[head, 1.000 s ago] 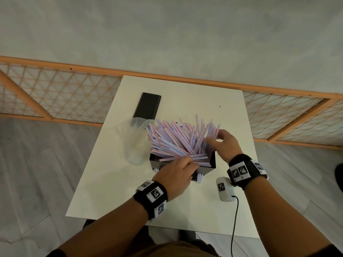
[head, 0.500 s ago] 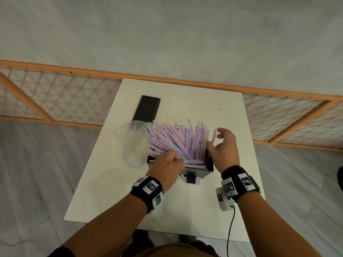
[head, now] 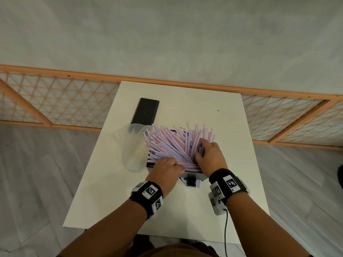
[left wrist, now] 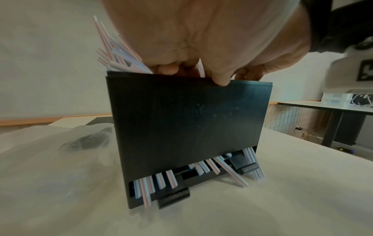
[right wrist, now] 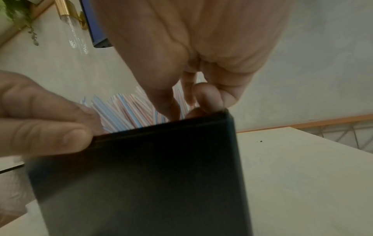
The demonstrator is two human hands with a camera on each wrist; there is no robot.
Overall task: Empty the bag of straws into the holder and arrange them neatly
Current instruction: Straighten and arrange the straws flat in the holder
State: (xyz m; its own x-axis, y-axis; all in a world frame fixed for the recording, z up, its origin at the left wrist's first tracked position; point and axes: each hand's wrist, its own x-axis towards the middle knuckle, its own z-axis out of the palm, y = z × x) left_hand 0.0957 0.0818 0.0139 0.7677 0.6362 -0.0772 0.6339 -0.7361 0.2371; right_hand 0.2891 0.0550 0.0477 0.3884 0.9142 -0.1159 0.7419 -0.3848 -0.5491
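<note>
A black straw holder [head: 193, 176] stands mid-table, stuffed with pink, blue and white striped straws [head: 172, 143] that fan out to the left and back. My left hand [head: 172, 162] has its fingers curled into the straws at the front left, with the thumb on the front rim [left wrist: 221, 81]. My right hand [head: 201, 151] digs into the straws at the right end, and straws show between thumb and curled fingers [right wrist: 207, 99]. Several straw ends [left wrist: 145, 191] poke out of the slot at the holder's [left wrist: 191, 127] base. The empty clear bag [head: 130, 147] lies just left of the holder.
A flat black lid [head: 146, 112] lies at the back left of the white table [head: 185, 219], partly under the bag's mouth. A wooden lattice rail [head: 55, 108] runs behind the table. A cable [head: 225, 230] hangs from my right wrist near the front edge.
My right hand has come down from the top right of the straws into the holder's right end. My left hand has slid left along the front rim. The fan now leans more to the left.
</note>
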